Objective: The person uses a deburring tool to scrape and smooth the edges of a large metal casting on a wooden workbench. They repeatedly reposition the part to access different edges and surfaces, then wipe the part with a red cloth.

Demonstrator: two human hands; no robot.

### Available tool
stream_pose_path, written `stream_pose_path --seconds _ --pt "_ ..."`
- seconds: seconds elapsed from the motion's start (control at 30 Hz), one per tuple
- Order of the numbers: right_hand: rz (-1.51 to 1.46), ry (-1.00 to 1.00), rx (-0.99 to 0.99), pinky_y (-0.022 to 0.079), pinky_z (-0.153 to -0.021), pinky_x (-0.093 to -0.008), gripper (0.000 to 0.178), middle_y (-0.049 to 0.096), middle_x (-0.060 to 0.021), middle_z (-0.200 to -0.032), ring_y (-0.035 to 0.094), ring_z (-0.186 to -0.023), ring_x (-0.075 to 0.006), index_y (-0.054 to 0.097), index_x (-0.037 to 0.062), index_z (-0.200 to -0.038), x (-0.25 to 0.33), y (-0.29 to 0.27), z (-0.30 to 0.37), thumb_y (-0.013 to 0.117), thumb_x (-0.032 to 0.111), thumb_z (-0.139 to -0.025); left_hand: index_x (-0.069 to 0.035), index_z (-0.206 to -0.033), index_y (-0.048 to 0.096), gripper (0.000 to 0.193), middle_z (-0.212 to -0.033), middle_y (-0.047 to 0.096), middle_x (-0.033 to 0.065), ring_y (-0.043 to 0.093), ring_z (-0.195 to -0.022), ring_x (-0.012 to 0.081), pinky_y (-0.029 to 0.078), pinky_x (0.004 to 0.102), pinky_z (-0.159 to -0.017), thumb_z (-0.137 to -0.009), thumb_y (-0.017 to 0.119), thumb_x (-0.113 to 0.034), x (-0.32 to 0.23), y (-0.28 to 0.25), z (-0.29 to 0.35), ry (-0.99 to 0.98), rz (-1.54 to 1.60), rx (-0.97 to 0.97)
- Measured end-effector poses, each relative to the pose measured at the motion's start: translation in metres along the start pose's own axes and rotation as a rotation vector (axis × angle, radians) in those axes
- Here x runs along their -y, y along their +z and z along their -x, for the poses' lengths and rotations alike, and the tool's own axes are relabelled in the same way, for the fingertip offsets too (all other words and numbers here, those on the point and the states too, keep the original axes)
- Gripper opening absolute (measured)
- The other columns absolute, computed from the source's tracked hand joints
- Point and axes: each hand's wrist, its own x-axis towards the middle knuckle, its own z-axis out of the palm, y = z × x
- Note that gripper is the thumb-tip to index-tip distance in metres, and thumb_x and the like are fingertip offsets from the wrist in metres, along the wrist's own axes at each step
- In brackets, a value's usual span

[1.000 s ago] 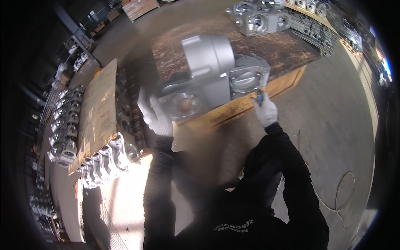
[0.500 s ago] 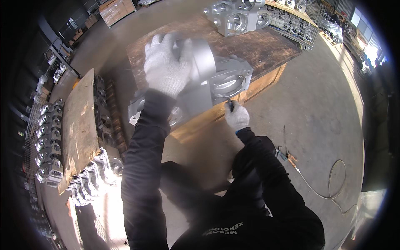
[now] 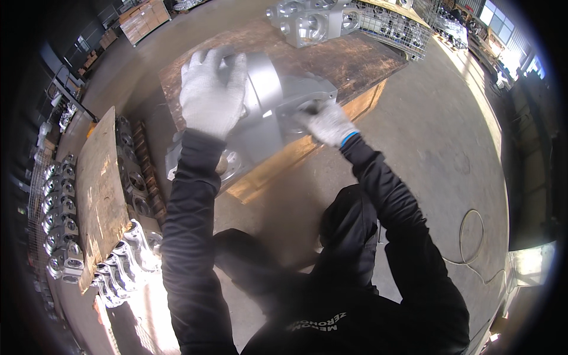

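A large silver-grey metal casting (image 3: pixel 257 143) with a round collar and ring-shaped openings lies along the near edge of the wooden bench (image 3: pixel 349 70). My left hand (image 3: pixel 213 97), in a white knit glove, rests over its upper side with the fingers spread. Against the opening at the casting's right end is my right hand (image 3: pixel 329 123), gloved too, with fingers curled. It keeps hold of a small dark tool, mostly hidden now by the fingers and blurred; its kind does not show.
Another casting (image 3: pixel 310 29) stands at the bench's far side, with a wire cage (image 3: pixel 393 35) of parts behind it. To the left, a worn wooden board (image 3: pixel 100 195) sits among rows of castings (image 3: pixel 64 219). A hose (image 3: pixel 462 239) coils on the floor at right.
My right hand has risen from below the casting's right end to its opening, with the small dark tool. My left hand stays on the casting. The whole view has shifted a little.
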Motion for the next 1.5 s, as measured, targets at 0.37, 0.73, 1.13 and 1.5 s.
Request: stream_pose_path --seconds 0.37,0.73,1.13,1.5 --pt "-0.211 0.211 -0.349 0.057 -0.08 -0.0354 0.045 0.08 -0.0159 -0.089 0.074 -0.078 -0.0195 0.08 0.0035 -0.122 -0.119 0.013 0.003 0.07 0.044 -0.104 -0.011 -0.125 0.075 0.035 -0.12 0.07 0.0136 0.066 -0.116 0.0335 0.053 0.0449 -0.102 -0.102 0.069 -0.037 0.001 0.0 0.002 -0.001 0.002 0.033" --pt "-0.141 0.082 -0.481 0.058 -0.079 -0.04 0.039 0.078 -0.0221 -0.091 0.077 -0.082 -0.0262 0.076 -0.0019 -0.119 -0.134 0.151 0.023 0.067 0.034 -0.107 -0.013 -0.12 0.076 0.029 -0.12 0.071 0.0105 0.064 -0.115 0.0331 0.052 0.0461 -0.102 -0.1 0.069 -0.032 -0.003 0.005 -0.001 -0.03 -0.019 0.004" --pt "-0.595 0.08 -0.871 0.056 -0.084 -0.0385 0.054 0.071 -0.0125 -0.092 0.064 -0.084 -0.0226 0.063 0.0012 -0.136 -0.117 0.039 -0.023 0.055 0.049 -0.113 -0.003 -0.137 0.067 0.049 -0.137 0.064 0.0179 0.058 -0.129 0.0395 0.05 0.0499 -0.109 -0.102 0.07 -0.036 -0.011 0.007 0.004 0.042 -0.157 -0.037" --pt "-0.552 0.248 -0.691 0.049 -0.082 -0.0425 0.043 0.064 -0.0191 -0.103 0.062 -0.091 -0.0299 0.061 0.0051 -0.128 -0.092 0.106 0.049 0.053 0.045 -0.113 -0.005 -0.142 0.065 0.045 -0.14 0.066 0.0202 0.064 -0.13 0.0384 0.051 0.0445 -0.111 -0.108 0.062 -0.033 0.082 -0.023 -0.031 0.111 0.061 0.179"
